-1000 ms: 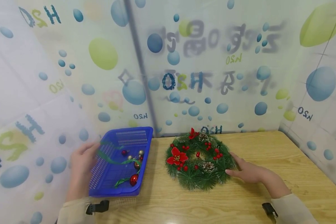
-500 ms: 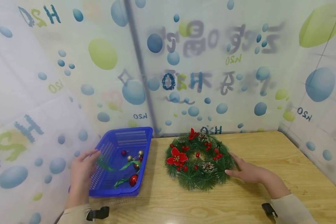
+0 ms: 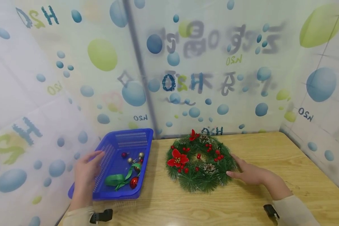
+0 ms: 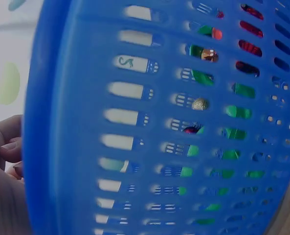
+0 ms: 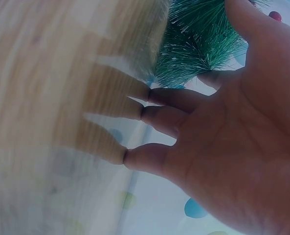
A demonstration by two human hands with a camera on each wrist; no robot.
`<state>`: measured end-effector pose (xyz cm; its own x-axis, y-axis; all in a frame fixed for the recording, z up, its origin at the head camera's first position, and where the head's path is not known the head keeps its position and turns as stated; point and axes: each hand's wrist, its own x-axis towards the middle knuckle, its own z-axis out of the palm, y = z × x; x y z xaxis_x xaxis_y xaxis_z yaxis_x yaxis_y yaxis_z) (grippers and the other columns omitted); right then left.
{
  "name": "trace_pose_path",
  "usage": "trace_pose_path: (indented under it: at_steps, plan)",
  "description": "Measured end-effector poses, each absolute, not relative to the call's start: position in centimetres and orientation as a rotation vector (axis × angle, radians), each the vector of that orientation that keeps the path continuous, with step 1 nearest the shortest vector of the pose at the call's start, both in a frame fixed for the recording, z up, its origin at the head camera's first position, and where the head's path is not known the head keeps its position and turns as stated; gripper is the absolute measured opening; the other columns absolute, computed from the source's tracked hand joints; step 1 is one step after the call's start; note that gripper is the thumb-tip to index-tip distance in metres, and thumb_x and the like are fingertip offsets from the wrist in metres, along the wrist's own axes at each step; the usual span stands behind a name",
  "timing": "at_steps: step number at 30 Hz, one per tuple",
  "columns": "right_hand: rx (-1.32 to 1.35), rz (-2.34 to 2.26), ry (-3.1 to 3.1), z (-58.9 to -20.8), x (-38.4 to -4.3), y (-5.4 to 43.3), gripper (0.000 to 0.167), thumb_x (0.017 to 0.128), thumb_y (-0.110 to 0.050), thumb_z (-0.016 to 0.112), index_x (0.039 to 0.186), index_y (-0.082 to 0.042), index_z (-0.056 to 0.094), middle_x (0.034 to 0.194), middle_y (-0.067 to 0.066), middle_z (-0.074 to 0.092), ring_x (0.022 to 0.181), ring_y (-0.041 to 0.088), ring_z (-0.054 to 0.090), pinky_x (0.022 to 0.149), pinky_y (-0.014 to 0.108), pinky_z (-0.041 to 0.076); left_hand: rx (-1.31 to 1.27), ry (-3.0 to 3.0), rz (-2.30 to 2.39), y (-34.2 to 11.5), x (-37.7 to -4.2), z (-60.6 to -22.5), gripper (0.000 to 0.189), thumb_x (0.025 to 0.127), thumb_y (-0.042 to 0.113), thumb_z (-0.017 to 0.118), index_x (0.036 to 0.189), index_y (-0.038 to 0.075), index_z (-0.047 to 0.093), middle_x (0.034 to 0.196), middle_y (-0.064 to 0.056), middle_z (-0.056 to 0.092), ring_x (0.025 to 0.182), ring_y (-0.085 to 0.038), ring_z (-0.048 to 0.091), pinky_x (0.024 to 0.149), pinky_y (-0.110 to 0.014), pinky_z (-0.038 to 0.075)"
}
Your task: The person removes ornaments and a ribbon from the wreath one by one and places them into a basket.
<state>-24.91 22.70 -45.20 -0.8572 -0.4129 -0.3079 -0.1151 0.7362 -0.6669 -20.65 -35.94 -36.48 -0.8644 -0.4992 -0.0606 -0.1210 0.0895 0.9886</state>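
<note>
At the left side of the blue plastic basket [image 3: 151, 141], my left hand [image 3: 86, 171] is over the rim with its fingers loosely bent and nothing between them. A green ribbon [image 3: 115, 179] lies in the basket near several small baubles, among them a shiny red bauble [image 3: 134, 182]. In the left wrist view the perforated basket wall [image 4: 86, 98] fills most of the frame. My right hand [image 3: 250, 173] holds the right edge of a green Christmas wreath [image 3: 192, 182] between thumb and fingers; in the right wrist view its other fingertips rest on the table.
The basket and wreath stand side by side on a wood-grain table [image 3: 169, 207]. Red poinsettia flowers [image 3: 177, 158], berries and pine cones [image 3: 209, 168] decorate the wreath. A patterned curtain [image 3: 214, 62] rises right behind the table and along both sides.
The green ribbon has left my left hand and dropped into the basket. That hand has shifted slightly right. My right hand and the wreath have stayed in place.
</note>
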Motion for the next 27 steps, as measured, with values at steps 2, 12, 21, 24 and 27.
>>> trace_pose_path:
  at_steps: [2,12,21,24,27]
  plan:
    - [-0.402,-0.919,2.495,-45.2,-24.9,22.6,0.108,0.105,-0.058,0.06,0.17,-0.003,-0.006,0.169,0.043,0.003,0.152,0.069,0.015,0.115,0.081,0.026,0.605,-2.068,-1.856,-35.8,-20.7,-36.5,0.011,0.101,0.029,0.076,0.111,0.025,0.074,0.059,0.012,0.045,0.048,-0.005,0.035,0.047,-0.023,0.033]
    - [-0.406,-0.925,2.49,-45.3,-25.2,22.3,0.109,0.104,-0.059,0.06,0.17,-0.004,-0.008,0.171,0.041,0.001,0.153,0.067,0.015,0.116,0.081,0.027,0.567,-2.138,-1.788,-33.5,-21.1,-35.3,0.013,0.098,0.037,0.079,0.107,0.029,0.077,0.055,0.014,0.044,0.049,-0.005,0.038,0.049,-0.023,0.036]
    - [-0.437,-0.895,2.48,-45.0,-25.7,22.2,0.112,0.104,-0.059,0.06,0.169,-0.008,-0.016,0.171,0.04,0.002,0.153,0.066,0.02,0.117,0.079,0.028,0.279,-2.54,-1.437,-26.4,-21.5,-33.3,0.05,0.102,0.046,0.071,0.14,0.014,0.067,0.083,0.002,0.06,0.068,-0.013,0.052,0.06,-0.029,0.047]
    - [-0.424,-0.87,2.478,-44.5,-25.9,22.5,0.113,0.104,-0.061,0.059,0.169,-0.007,-0.017,0.171,0.041,0.004,0.153,0.065,0.022,0.116,0.077,0.032,0.109,-2.616,-1.369,-23.2,-22.1,-33.0,0.044,0.104,0.041,0.07,0.139,0.016,0.067,0.088,-0.004,0.064,0.068,-0.017,0.056,0.059,-0.032,0.049]
    - [-0.438,-0.848,2.502,-43.3,-26.4,22.5,0.112,0.104,-0.062,0.057,0.169,-0.006,-0.016,0.17,0.042,0.007,0.152,0.065,0.025,0.115,0.076,0.033,-0.051,-2.665,-1.268,-20.4,-22.9,-32.6,0.039,0.105,0.037,0.069,0.138,0.017,0.068,0.093,-0.006,0.07,0.074,-0.018,0.064,0.064,-0.035,0.054]
